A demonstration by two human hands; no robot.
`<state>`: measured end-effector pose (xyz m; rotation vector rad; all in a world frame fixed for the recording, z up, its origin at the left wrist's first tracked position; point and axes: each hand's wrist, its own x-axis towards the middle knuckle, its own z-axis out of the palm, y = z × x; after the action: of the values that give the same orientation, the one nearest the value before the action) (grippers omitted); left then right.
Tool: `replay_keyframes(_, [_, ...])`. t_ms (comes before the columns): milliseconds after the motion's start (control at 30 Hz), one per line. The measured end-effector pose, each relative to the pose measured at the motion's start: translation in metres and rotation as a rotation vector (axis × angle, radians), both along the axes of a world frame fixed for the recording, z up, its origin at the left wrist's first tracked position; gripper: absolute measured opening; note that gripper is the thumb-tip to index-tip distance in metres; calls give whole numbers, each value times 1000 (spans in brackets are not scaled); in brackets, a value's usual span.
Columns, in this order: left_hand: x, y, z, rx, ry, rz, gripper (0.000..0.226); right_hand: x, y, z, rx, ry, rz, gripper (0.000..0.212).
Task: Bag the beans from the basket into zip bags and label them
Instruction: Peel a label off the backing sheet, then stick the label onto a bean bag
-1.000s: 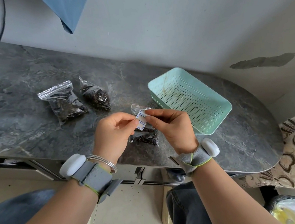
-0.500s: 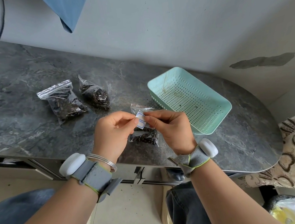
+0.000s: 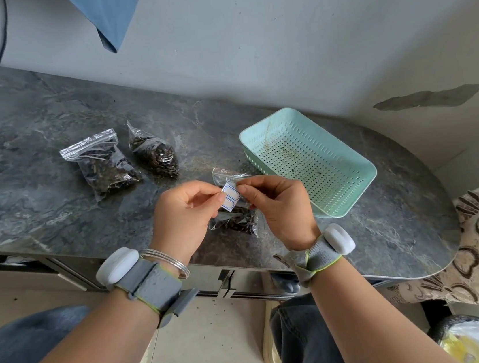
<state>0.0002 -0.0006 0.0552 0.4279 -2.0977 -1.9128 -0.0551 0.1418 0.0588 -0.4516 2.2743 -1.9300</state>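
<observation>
A label sheet [image 3: 230, 196] is pinched between the curled fingers [image 3: 215, 197] of the left hand [image 3: 182, 218] and of the right hand [image 3: 282, 206], above a filled bag [image 3: 239, 226] on the bench [image 3: 39, 206]. Two more bags [image 3: 103, 164] are laid left of the basket [image 3: 313, 154].

Perforated matt plastic basket [image 3: 308, 160], glossy clear bags [image 3: 100, 165], polished marble-look countertop [image 3: 19, 166].

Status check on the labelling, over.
Left hand, right hand both pinch label strip over third bean bag. Basket nearly empty. Nothing in the way.
</observation>
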Motion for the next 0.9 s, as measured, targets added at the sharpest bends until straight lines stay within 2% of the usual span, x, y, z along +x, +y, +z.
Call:
replay_keyframes(133, [0,-1,-2,-16,-45,-28,6,-2,2,-4,133,89,-26,22])
replay_keyframes(233, [-1,-3,-3,-47,-75,-47,9,-2,-1,-7,178,137,-90,16])
replay_keyframes(367, [-2,-7,-7,-74,-131,36,13,-5,1,-4,69,83,-205,17])
replay_keyframes(467, [-8,-17,-12,-61,-188,150,11,-5,5,1,-29,10,-174,16])
replay_keyframes(567, [-15,-41,-12,-122,-239,174,4,-3,6,3,-111,-61,-136,13])
replay_keyframes(633, [-16,-55,-12,-232,-315,152,5,-4,7,3,-129,-87,-136,14])
replay_keyframes(700, [-14,-59,-16,-432,-419,101,14,-4,9,3,-136,-109,-149,15])
replay_keyframes(767, [-12,-56,-19,-642,-485,78,13,-5,11,3,-127,-127,-160,16])
replay_keyframes(833, [-11,-50,-17,-801,-509,53,6,-4,12,2,-83,-140,-154,17])
replay_keyframes(900, [-12,-45,-13,-939,-486,60,19,-5,11,-2,-14,-164,-149,19])
